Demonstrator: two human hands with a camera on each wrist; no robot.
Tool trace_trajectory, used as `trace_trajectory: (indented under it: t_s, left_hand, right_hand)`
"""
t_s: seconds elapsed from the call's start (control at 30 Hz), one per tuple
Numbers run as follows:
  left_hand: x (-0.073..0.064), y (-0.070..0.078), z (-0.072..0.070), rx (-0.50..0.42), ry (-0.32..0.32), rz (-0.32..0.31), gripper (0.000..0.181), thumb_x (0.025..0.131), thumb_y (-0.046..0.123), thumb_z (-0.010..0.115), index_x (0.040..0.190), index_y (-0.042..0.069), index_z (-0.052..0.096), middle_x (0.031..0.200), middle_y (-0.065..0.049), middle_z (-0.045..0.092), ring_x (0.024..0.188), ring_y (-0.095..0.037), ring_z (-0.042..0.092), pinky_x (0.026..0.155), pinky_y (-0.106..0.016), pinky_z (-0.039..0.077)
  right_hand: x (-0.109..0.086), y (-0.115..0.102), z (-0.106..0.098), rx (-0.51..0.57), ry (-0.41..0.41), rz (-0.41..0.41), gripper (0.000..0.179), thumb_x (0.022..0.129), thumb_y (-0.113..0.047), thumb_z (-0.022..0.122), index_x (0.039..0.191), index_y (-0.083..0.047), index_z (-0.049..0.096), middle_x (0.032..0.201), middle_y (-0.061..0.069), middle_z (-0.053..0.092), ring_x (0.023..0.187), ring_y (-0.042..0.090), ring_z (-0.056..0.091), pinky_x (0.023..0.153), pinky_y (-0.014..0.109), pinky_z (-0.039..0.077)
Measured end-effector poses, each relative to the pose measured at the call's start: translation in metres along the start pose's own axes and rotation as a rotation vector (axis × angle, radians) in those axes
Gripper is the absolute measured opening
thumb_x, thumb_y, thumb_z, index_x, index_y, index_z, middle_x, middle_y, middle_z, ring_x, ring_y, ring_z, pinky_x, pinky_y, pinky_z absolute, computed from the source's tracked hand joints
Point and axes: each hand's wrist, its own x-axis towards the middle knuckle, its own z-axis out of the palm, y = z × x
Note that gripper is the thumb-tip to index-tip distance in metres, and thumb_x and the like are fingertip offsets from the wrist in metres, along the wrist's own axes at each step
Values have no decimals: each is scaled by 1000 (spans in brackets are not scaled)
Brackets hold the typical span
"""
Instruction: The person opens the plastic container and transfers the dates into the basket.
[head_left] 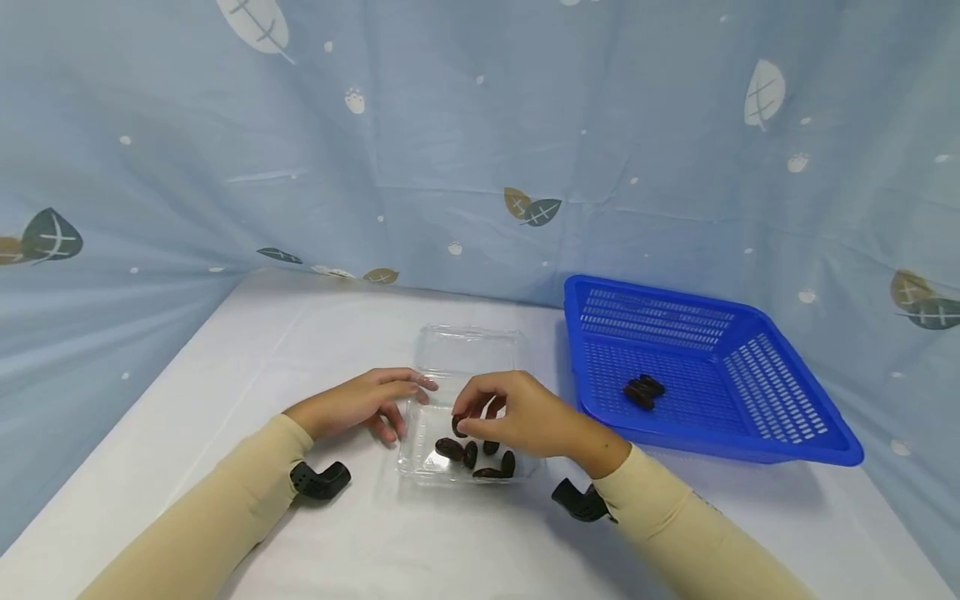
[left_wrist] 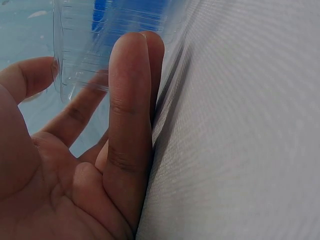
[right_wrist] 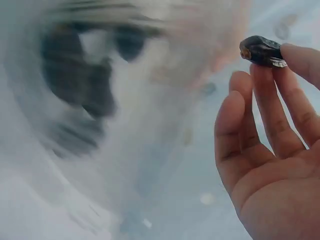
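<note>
dates point(head_left: 450, 449): right hand point(head_left: 528, 417) one, five visible below

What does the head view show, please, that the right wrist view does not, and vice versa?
Only the head view shows the blue basket with dark date-like fruits inside. Only the right wrist view shows clearly the tan end of the held fruit. Both show the right hand pinching that fruit, and the clear container with more fruits in it, blurred from the wrist.
</note>
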Motion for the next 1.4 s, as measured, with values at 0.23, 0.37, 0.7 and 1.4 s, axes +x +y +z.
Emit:
trace_trajectory:
  t_s: [0.23,0.37,0.7,1.4]
  left_hand:
    - [-3,-4,-3,-4,-2,10,40,106,34,46,141,15,53,131,-15,58,70,-18,66,66,-35,61]
    - [-5,-5,-4,7,-11,25,42,107,35,46,143,15,52,135,-16,56,72,-18,66,65,-32,61]
    - [-3,-3,-4,8,-14,22,43,106,37,47,142,14,52,135,-16,56,73,-18,66,64,-33,61]
    - [0,-3,-1,-2,-25,34,42,107,36,46,143,14,52,137,-17,54,71,-18,66,64,-33,61]
  right_hand:
    - [-23,-9,-32,-1,157,-4,10,91,-11,73,101,-13,72,96,-1,73,87,12,66,81,28,58]
    - [-40,-4,-51,-22,221,78,10,92,-12,72,102,-15,71,99,-1,71,91,15,67,82,31,59]
    - [-85,29,-93,-115,349,217,12,97,-16,68,108,-13,70,104,4,71,96,18,68,79,25,60]
    - [-128,96,-148,-373,384,517,23,100,-21,62,113,-2,66,111,19,71,105,35,66,89,51,57]
